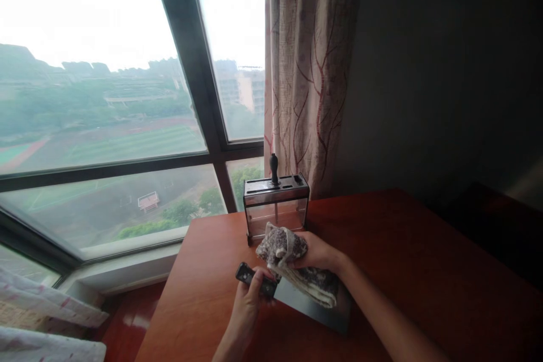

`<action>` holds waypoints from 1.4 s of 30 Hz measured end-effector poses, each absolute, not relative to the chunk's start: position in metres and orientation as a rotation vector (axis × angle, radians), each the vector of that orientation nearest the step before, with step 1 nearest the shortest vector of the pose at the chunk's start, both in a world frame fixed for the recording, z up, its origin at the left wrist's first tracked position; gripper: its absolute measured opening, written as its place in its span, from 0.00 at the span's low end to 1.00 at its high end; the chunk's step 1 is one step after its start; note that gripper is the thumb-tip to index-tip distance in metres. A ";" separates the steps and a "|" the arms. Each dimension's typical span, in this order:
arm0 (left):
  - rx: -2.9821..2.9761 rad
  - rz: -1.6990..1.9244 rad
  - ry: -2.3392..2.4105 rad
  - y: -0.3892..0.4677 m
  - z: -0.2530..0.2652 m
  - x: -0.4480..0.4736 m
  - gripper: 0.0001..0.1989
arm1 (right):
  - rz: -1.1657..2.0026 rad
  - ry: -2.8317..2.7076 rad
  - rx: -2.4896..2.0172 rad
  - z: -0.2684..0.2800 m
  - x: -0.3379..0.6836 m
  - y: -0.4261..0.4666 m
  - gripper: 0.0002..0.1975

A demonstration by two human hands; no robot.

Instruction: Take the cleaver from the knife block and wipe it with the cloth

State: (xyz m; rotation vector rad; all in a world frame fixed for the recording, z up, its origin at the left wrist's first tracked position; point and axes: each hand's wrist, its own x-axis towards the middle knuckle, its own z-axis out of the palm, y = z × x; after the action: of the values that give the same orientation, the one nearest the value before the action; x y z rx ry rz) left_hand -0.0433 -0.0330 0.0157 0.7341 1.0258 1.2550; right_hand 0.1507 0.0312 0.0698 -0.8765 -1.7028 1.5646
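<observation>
My left hand (250, 296) is closed around the black handle of a cleaver (307, 304), whose broad grey blade points to the right above the table. Bunched in my right hand (316, 251) is a grey and white cloth (282, 246). Part of the cloth hangs down over the upper side of the blade and hides some of it. Just beyond my hands stands a knife block (275, 192) with a metal slotted top and clear sides. One black-handled tool (274, 168) sticks up out of its top.
The red-brown wooden table (382, 237) has its left edge near my left arm. A large window (106, 113) with dark frames rises at the left and back. A patterned curtain (311, 68) hangs behind the knife block, and more curtain cloth (46, 345) lies at the lower left.
</observation>
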 end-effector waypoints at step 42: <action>0.448 1.467 1.048 -0.027 0.032 -0.062 0.20 | 1.733 -2.098 -1.343 0.095 0.218 0.009 0.20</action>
State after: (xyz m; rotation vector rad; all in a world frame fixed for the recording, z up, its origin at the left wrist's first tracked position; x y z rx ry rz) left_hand -0.0619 -0.0267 0.0316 0.4478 1.0482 1.4669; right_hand 0.2181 0.0088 0.0952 -1.3435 -2.0979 1.7328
